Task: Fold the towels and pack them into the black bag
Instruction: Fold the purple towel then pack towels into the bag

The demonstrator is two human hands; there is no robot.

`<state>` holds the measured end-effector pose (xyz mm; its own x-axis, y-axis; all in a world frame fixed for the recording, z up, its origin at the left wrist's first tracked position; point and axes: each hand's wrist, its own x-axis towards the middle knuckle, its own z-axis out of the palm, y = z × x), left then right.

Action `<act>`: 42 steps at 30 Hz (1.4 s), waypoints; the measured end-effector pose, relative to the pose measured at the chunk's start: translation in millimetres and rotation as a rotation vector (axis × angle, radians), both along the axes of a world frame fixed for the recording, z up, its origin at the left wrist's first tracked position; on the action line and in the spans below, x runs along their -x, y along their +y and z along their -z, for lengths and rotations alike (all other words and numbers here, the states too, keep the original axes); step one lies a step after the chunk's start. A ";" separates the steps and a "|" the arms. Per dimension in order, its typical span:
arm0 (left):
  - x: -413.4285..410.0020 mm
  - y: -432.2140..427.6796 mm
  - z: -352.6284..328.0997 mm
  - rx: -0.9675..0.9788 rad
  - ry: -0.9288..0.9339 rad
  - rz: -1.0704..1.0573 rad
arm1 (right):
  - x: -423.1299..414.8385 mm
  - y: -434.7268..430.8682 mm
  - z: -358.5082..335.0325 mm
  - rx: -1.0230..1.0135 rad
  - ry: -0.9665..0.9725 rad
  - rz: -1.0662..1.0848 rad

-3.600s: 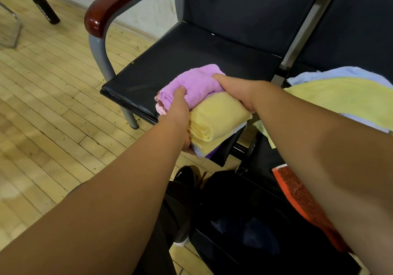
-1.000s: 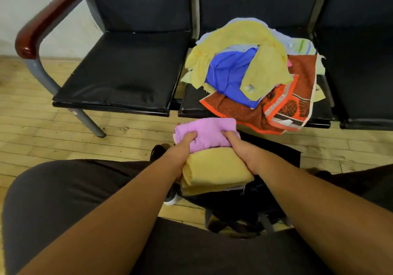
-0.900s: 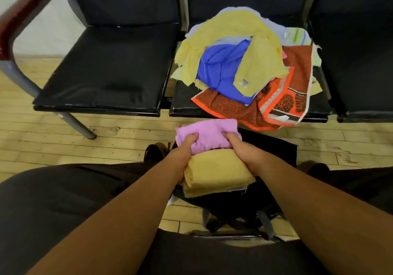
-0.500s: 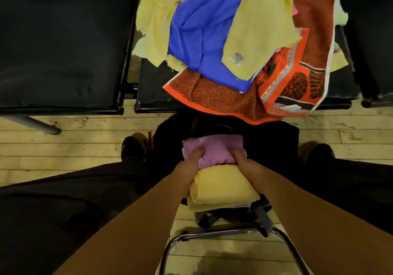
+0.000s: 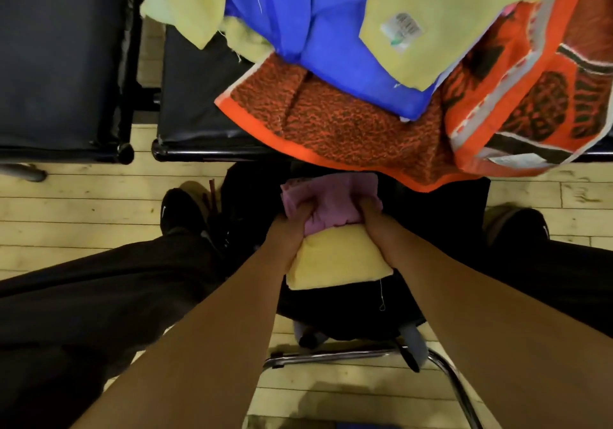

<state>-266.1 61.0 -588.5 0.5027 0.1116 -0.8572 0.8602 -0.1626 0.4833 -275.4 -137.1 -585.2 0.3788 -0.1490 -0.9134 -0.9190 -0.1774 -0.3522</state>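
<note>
**Folded towels held at the black bag**

A pale plank floor (image 5: 76, 216) runs beneath a row of black padded chairs (image 5: 63, 57). On the middle seat (image 5: 195, 97) lies a loose heap of unfolded towels. An orange patterned towel (image 5: 348, 123) is at the bottom, its edge hanging over the seat front. A blue towel (image 5: 331, 30) lies on it, and a pale yellow towel (image 5: 457, 7) bearing a small sewn label (image 5: 401, 29) is draped on top.

The seated person's dark trouser legs (image 5: 99, 296) frame the black bag (image 5: 345, 312), which stands on the floor between the feet. Directly over it is a folded stack, a pink towel (image 5: 335, 203) lying on a yellow folded towel (image 5: 335, 259). Whether the stack already rests in the bag cannot be told.

The left hand (image 5: 292, 226) clasps the stack's left side and the right hand (image 5: 374, 219) its right side, both thumbs pressed into the pink towel. The fingers underneath are hidden.

A chrome chair frame (image 5: 348, 355) crosses just below the bag. A black shoe (image 5: 180, 209) sits beside it at left.
</note>
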 end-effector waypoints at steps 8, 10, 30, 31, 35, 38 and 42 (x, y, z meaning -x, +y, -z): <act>-21.3 15.2 17.7 -0.175 -0.126 0.275 | -11.9 16.6 14.7 0.042 -0.148 -0.007; -13.5 16.2 17.6 -0.159 -0.128 0.229 | -6.6 19.6 20.4 0.060 -0.167 -0.018; 2.3 5.4 -0.2 -0.205 -0.148 0.083 | 42.5 -6.3 22.6 -0.010 -0.158 -0.434; 2.3 6.1 1.5 -0.204 -0.112 0.079 | 42.4 -4.2 27.5 0.013 -0.164 -0.427; -3.2 13.0 -0.7 -0.208 0.018 0.145 | 33.4 5.4 31.4 0.067 -0.208 -0.459; -9.1 22.0 -1.5 -0.173 0.064 0.215 | 25.4 6.0 27.4 0.103 -0.215 -0.581; -5.7 43.4 -2.0 -0.138 0.044 0.250 | 20.9 7.0 30.3 0.071 -0.181 -0.510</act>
